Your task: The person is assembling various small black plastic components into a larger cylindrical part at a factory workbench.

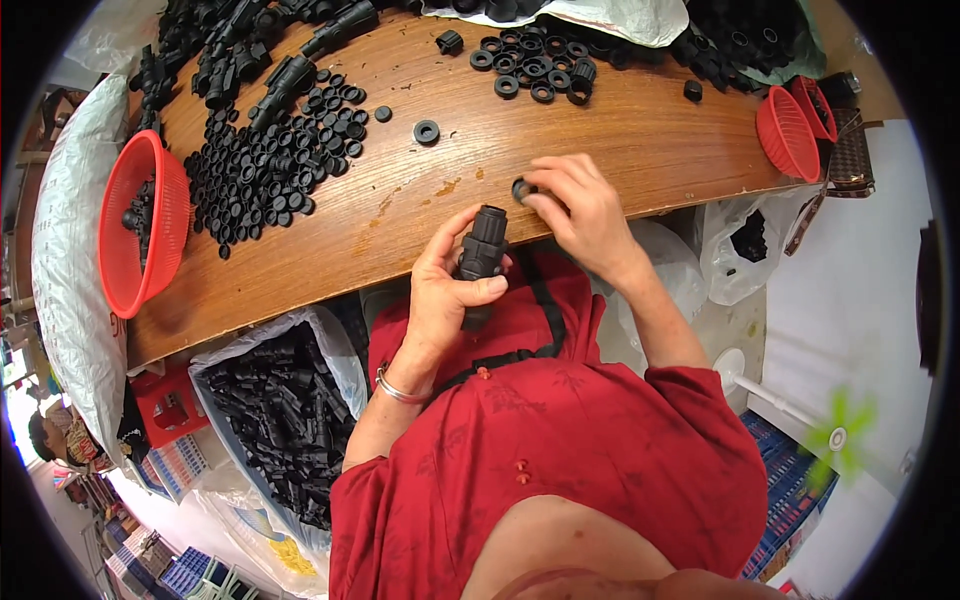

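Note:
My left hand (437,290) is wrapped round a black ribbed plastic tube-shaped part (484,243), held upright just off the table's front edge. Between the thumb and fingertips of my right hand (583,215) is a small round black cap (520,189), just above the wooden table (620,150) and apart from the tube part. Farther back lies a single black ring (426,132). A heap of small black caps (270,160) spreads over the left of the table, and a group of black rings (530,62) lies at the back.
Red plastic baskets stand at the left (118,230) and right (785,135) ends of the table. Long black parts (235,50) are piled at the back left. Below the edge, a lined bin (280,420) holds many black parts; a clear bag (735,270) hangs at right.

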`<state>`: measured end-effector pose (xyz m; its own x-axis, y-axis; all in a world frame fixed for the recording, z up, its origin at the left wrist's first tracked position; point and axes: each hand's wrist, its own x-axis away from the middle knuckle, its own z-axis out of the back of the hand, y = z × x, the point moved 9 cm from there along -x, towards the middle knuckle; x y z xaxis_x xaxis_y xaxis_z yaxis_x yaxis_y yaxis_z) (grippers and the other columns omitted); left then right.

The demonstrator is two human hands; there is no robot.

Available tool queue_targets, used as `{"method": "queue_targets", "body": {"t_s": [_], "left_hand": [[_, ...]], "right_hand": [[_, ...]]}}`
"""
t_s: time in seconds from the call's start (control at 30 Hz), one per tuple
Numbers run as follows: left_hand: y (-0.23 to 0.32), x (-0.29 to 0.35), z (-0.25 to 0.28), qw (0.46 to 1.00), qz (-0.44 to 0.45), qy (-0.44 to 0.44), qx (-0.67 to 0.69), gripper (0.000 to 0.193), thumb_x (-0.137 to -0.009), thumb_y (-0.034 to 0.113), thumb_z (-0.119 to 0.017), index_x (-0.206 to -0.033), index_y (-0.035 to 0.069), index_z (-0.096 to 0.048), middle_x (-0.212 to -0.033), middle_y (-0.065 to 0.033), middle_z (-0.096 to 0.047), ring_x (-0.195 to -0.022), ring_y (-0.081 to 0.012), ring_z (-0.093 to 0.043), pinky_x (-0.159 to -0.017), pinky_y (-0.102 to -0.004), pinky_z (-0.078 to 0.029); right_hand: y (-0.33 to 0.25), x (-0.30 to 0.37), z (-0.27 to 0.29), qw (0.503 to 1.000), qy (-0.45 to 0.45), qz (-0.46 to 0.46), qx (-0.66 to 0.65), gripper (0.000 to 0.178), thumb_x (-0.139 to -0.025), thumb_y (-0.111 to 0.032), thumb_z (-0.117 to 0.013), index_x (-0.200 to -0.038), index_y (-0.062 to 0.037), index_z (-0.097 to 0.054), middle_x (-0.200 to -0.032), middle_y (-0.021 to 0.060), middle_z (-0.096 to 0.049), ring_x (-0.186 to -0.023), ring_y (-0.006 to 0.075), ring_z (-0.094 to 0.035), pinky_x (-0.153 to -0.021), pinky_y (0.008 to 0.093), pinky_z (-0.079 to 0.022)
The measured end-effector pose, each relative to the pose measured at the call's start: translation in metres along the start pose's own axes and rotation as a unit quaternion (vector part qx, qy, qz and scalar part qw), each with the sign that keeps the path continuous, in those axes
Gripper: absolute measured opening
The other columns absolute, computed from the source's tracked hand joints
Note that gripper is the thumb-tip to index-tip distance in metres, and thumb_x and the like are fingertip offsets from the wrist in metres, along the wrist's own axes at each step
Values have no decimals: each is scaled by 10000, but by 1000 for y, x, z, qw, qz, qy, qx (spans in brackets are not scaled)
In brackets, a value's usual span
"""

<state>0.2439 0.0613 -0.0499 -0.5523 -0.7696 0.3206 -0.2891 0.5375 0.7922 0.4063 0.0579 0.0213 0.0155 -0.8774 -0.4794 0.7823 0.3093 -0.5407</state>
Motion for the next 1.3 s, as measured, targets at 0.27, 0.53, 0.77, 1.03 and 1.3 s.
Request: {"method": "queue_targets", "body": {"t_s": [0.27,0.53,0.77,1.03,1.3], "left_hand": [[-10,-9,-15,989,45,-10,139,425,-927,207,-601,-1286,63,-423,-1108,-111,-580,-964,-195,-599,-854,-305,-506],[52,-20,-37,838,-286,52,-462,459,-668,126,-794,-1062,-26,-613,-1113,-159,-576,-1010,-309,-569,-874,-375,-459],[45,-41,-45,756,-331,125,-550,408,-542,96,-814,-916,12,-674,-1092,-141,-583,-1058,-328,-518,-892,-420,-426],[44,-42,-38,757,-354,143,-530,283,-546,79,-780,-802,16,-677,-1003,-88,-610,-978,-305,-536,-845,-399,-436],[47,-41,-39,767,-353,157,-513,268,-544,80,-780,-775,18,-660,-974,-83,-608,-957,-303,-536,-835,-399,-430]], "right_hand": [[-89,50,-3,986,-19,137,-97,612,-702,-421,-777,-1194,-119,-571,-1307,168,-495,-1188,353,-492,-1014,553,-365],[10,18,50,907,169,-226,-313,381,-769,-18,-731,-1099,-2,-541,-995,66,-648,-872,123,-621,-792,251,-508],[21,6,13,909,74,-265,-313,323,-755,-77,-772,-1011,-15,-585,-932,51,-659,-823,64,-602,-725,236,-511],[2,2,12,962,21,-177,-205,424,-735,-97,-800,-1096,-25,-589,-926,47,-666,-849,84,-609,-714,253,-526],[16,4,7,942,21,-235,-239,373,-753,-124,-795,-1050,-28,-590,-866,50,-680,-769,80,-625,-670,243,-525]]}}
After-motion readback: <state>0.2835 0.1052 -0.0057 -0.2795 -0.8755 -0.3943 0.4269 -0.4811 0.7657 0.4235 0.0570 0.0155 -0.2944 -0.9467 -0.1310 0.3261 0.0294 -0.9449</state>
